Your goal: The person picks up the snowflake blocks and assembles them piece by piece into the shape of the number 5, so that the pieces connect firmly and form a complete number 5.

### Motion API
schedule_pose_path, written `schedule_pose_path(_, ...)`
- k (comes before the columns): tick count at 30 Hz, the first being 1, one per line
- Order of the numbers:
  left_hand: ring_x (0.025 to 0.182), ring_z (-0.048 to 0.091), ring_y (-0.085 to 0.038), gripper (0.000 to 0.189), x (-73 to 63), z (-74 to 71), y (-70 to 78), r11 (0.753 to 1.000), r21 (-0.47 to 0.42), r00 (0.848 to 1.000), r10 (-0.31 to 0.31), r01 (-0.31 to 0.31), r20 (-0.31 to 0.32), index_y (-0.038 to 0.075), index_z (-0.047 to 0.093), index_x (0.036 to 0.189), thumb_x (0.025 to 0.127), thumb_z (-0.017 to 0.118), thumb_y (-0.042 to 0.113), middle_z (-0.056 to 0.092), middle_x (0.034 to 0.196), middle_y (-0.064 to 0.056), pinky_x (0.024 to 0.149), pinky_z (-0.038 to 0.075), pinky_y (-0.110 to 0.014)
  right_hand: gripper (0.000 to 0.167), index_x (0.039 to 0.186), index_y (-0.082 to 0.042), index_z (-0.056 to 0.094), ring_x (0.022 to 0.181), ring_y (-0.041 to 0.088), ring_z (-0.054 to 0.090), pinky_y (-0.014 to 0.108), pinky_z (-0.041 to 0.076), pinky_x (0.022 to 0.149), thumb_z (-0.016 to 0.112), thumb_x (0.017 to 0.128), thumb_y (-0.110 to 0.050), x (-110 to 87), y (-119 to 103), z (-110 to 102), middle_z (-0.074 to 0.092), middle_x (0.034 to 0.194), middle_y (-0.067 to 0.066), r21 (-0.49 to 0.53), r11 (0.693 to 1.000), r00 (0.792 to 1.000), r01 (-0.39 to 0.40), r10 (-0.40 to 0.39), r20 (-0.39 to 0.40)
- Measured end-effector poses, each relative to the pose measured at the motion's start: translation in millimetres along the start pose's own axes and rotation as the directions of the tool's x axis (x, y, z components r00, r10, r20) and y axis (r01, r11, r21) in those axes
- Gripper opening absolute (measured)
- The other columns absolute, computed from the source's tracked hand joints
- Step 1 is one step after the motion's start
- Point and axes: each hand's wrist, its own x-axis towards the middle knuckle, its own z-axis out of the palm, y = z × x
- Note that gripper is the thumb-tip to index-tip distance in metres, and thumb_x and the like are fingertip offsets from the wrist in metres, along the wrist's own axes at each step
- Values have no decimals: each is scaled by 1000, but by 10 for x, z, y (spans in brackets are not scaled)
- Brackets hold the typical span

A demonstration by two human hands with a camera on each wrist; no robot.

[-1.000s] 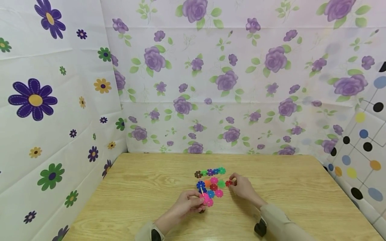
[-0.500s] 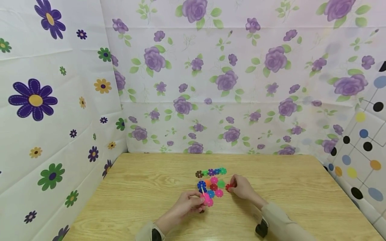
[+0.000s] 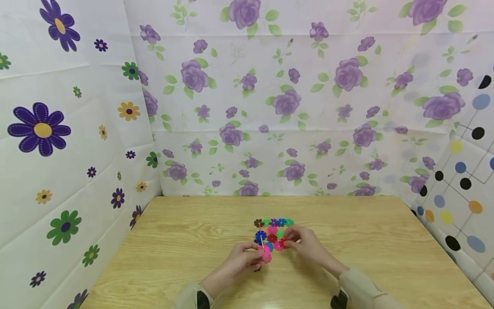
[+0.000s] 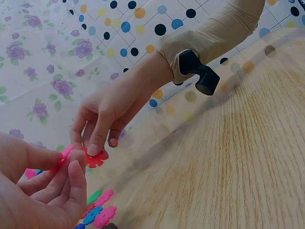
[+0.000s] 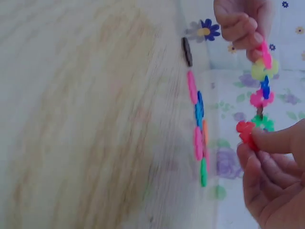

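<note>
From farther back, my head view faces forward and down over the desk [image 3: 181, 244]; my 2 wrist views sit close by the left grip [image 3: 240, 260] and right grip [image 3: 309, 245], each facing across, sharing both grips.

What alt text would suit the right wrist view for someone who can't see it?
The right hand, lower right, pinches a red flower-shaped disc; whether it touches the multicoloured chain of discs beside it is unclear. At top, the left hand pinches a pink disc at the chain's end. Other discs lie on the wooden tabletop.
</note>
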Motion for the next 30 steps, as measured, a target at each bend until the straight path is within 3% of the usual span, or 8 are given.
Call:
schedule_pose_path(9,69,67,-7,7,11,34,7,1000,-19,1000,22,-22,-3,4,64,96,92,63,10,71,77,0,64,53,-19,7,96,-16,71,78,11,68,30,57,63,68,90,-19,-58,-205,4,72,90,1,150,981,991,122,-129,37)
schedule_pose_path(17,71,66,-8,11,3,63,37,998,-2,998,56,-56,38,1,64,97,93,63,11,72,80,-2,64,51,-19,5,94,-21,72,77,6,66,23,53,57,69,89,-20,-101,-333,28,73,90,-4,84,978,981,192,-192,-5)
schedule_pose_path(20,72,66,-9,13,-8,80,55,997,12,995,80,-81,56,0,63,96,93,63,12,72,81,-3,64,51,-19,6,92,-20,71,73,3,63,22,52,55,69,89,-15,-123,-370,56,73,87,-5,51,964,964,263,-260,-53)
schedule_pose_path(25,70,65,-8,14,-35,118,88,995,21,995,98,-99,33,-4,64,97,92,63,10,72,79,-3,65,50,-20,11,88,-15,68,64,-2,58,18,49,51,69,87,-4,-159,-434,142,69,77,-4,-6,925,915,380,-377,-141)
schedule_pose_path(28,67,65,-8,15,-51,138,111,995,14,995,98,-98,-3,-5,65,98,92,63,9,72,77,-2,64,50,-20,13,87,-14,66,58,-1,55,17,47,49,70,86,-2,-171,-484,185,67,73,-5,-28,915,895,403,-401,-194)
schedule_pose_path(30,65,64,-7,15,-63,142,126,996,11,995,94,-94,-24,-5,65,99,92,64,9,70,75,0,63,49,-20,12,86,-14,66,56,2,55,17,47,48,70,85,-3,-175,-518,202,66,72,-4,-21,918,894,396,-391,-219)
